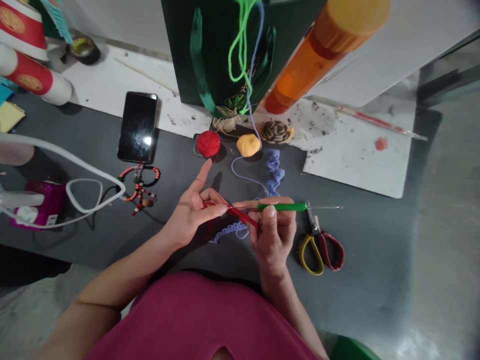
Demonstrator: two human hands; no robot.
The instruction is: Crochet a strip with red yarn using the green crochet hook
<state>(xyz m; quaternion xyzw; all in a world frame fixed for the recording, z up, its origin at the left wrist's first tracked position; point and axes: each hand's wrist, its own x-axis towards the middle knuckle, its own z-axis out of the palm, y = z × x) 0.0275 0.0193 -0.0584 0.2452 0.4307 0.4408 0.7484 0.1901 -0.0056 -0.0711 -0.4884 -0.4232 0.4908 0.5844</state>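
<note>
My right hand point(273, 235) is closed around a crochet hook point(285, 206) with a green grip and metal ends. Its left tip meets a narrow strip of red crochet point(243, 216) stretched between both hands. With thumb and fingers, my left hand point(195, 210) pinches the strip's left part, its index finger raised with red yarn running over it. Beyond that finger sits a red yarn ball point(208, 144), beside a yellow yarn ball point(248, 145). A curled blue-violet crochet piece point(275, 170) lies past my right hand, and a blue-violet crochet strip point(229, 230) shows partly beneath my hands.
Scissors point(317, 250) with yellow and red handles lie right of my right hand. A phone point(138, 127) with a beaded strap point(138, 187) is at left, near a white curved stand point(75, 152). Behind stand a dark green bag point(180, 50) and an orange bottle point(300, 70).
</note>
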